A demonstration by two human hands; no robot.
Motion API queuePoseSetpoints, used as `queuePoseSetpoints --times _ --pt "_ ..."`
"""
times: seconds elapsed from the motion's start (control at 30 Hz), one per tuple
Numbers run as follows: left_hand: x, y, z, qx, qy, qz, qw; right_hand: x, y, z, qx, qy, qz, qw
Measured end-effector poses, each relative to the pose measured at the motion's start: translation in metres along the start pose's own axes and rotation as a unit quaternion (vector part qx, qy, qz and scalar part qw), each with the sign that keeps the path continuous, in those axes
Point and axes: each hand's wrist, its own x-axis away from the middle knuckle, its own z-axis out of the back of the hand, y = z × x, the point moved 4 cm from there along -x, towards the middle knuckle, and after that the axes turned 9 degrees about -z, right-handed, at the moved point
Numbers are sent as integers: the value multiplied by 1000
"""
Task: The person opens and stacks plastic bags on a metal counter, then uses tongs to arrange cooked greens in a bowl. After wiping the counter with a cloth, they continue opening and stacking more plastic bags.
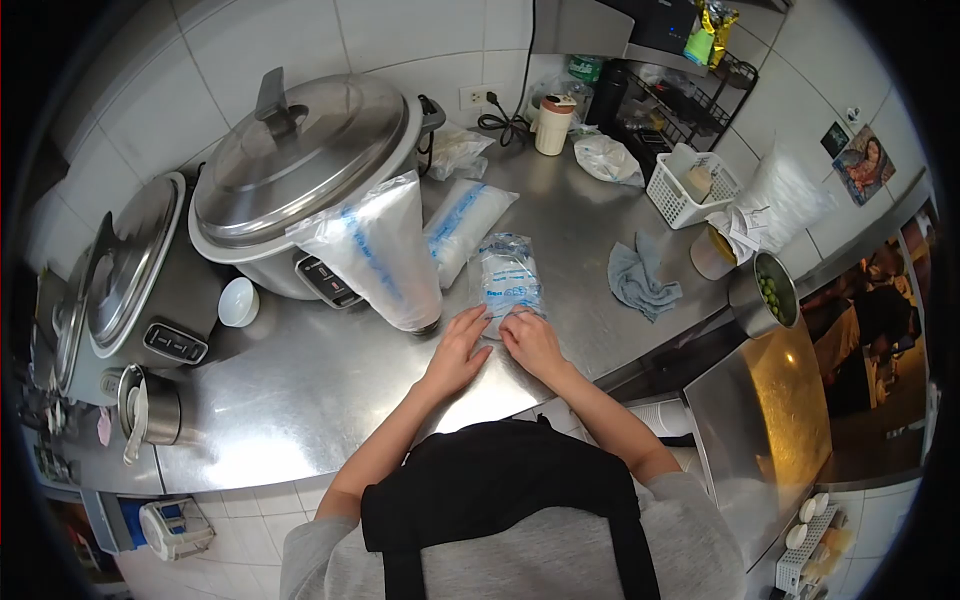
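Note:
A clear plastic packet (510,275) with blue print lies on the steel counter in front of me, its contents hard to make out. My left hand (460,350) rests at the packet's near left edge, fingers stretched out and thumb apart. At the near right edge, the bent fingers of my right hand (533,345) close on the plastic. To the left stands a tall plastic sleeve (375,250) with a blue stripe, covering something whose dark base shows. Behind the packet lies another blue-printed plastic pack (465,225).
Large rice cookers (300,170) stand at the left, near a small white bowl (238,302) and a metal pot (160,410). A blue cloth (643,278) lies to the right. Beyond it are a white basket (690,190) and a metal container of green fruit (763,295). A cream tumbler (553,125) stands behind.

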Motion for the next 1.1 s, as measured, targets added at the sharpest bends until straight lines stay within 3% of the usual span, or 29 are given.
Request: queuePoseSetpoints --times 0.07,0.13,0.17,0.23,0.27,0.33,0.37,0.43,0.47,0.6,0.67,0.83,0.9,0.93,1.0,1.1 --pt "-8 10 4 -6 16 -7 1000 -9 -9 12 -42 -24 -21 999" --pt "-19 9 0 6 31 -15 999 -16 -19 24 -273 -148 -69 948" --pt "-24 6 -1 5 34 -13 999 -16 -17 27 -274 -151 -67 948" --pt "-35 5 -3 -19 33 -30 999 -16 -3 33 -256 -130 -166 943" --pt "-36 1 -5 -18 32 -32 999 -14 4 27 -254 -129 -168 944" --pt "-34 -15 -12 2 -5 29 1000 -5 21 4 -120 -141 -113 976" --pt "-32 -22 -16 3 -9 25 1000 -1 22 -2 -120 -136 -117 976" --pt "-29 -32 -20 -4 39 25 999 2 4 -10 -6 -46 -9 999" --pt "-31 -29 -18 33 48 48 997 0 -6 -10 55 -39 -17 998" --pt "-36 -20 -13 163 49 104 980 -7 5 -11 69 -19 -37 997" --pt "-37 -10 -5 33 75 17 996 -9 11 4 -41 16 -83 996" --pt "-46 11 -3 6 44 -3 999 -16 30 25 -176 -30 -193 965" --pt "-54 15 -7 11 47 -35 998 -16 42 20 -353 -93 -254 896" --pt "-58 17 -10 12 44 -57 997 -15 47 22 -353 -92 -254 896" --pt "-62 12 -22 15 40 -79 996 -11 44 28 -460 -136 -266 836" --pt "-64 -4 -38 1 74 -95 993 -11 43 57 -460 -60 -222 857"
